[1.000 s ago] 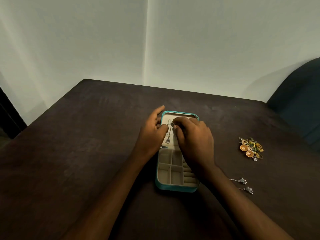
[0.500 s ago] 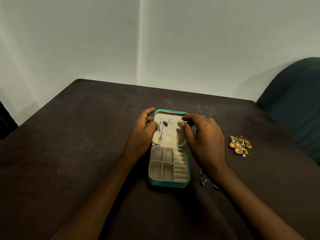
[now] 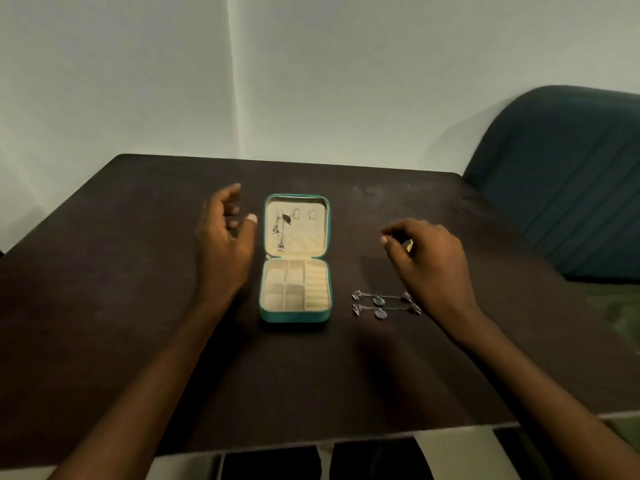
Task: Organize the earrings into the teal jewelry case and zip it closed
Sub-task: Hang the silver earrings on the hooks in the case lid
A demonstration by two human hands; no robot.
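Observation:
The teal jewelry case (image 3: 293,317) lies open at the middle of the dark table, its cream lid (image 3: 320,216) folded back flat. A pair of silver drop earrings (image 3: 281,233) hangs on the lid's left side. My left hand (image 3: 223,244) hovers just left of the lid with its fingers spread and nothing in it. My right hand (image 3: 429,258) is off to the right of the case, fingers curled down over the orange-gold earrings (image 3: 409,245), of which only a sliver shows. Another silver earring pair (image 3: 384,303) lies on the table between the case and my right wrist.
The dark table (image 3: 138,271) ends in a near edge just in front of me and a far edge by the white wall. A teal upholstered chair (image 3: 561,181) stands at the table's right side.
Both hands have left the case lid. My left hand drew back to the left and opened; my right hand swung right, over the orange-gold earrings. The view also shifted.

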